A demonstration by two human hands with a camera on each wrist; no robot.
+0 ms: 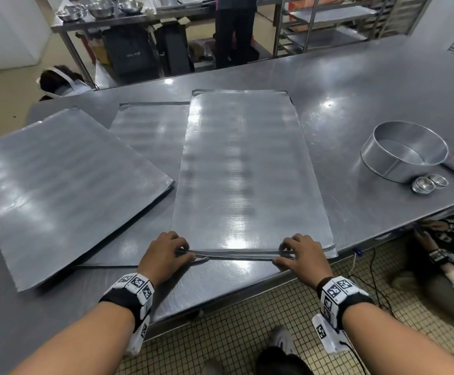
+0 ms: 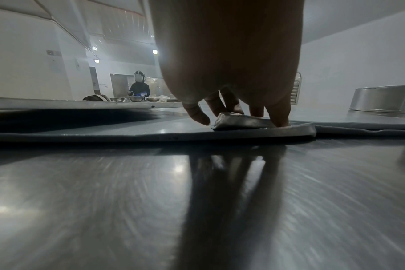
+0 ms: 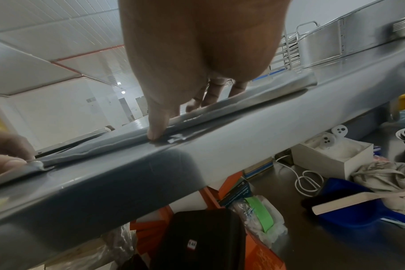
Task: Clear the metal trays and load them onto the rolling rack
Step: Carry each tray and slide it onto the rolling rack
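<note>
Three flat metal trays lie on the steel table [image 1: 355,85]. The middle tray [image 1: 242,171] runs lengthwise away from me and partly covers a second tray [image 1: 150,131]. A third tray [image 1: 58,185] lies askew at the left and overhangs the table's edge. My left hand [image 1: 185,251] grips the middle tray's near left corner [image 2: 240,122], thumb at the edge and fingers over the rim. My right hand [image 1: 285,253] grips the same near rim [image 3: 243,98] towards its right end, the thumb pressed down at its front edge. The rolling rack [image 1: 328,25] stands beyond the table at the back right.
A round metal pan [image 1: 404,150] and small tins [image 1: 430,183] sit on the table at the right. A person sits on the floor [image 1: 436,255] by the table's right corner, and another stands at the back counter [image 1: 234,31]. Boxes and bags fill the space under the table [image 3: 220,228].
</note>
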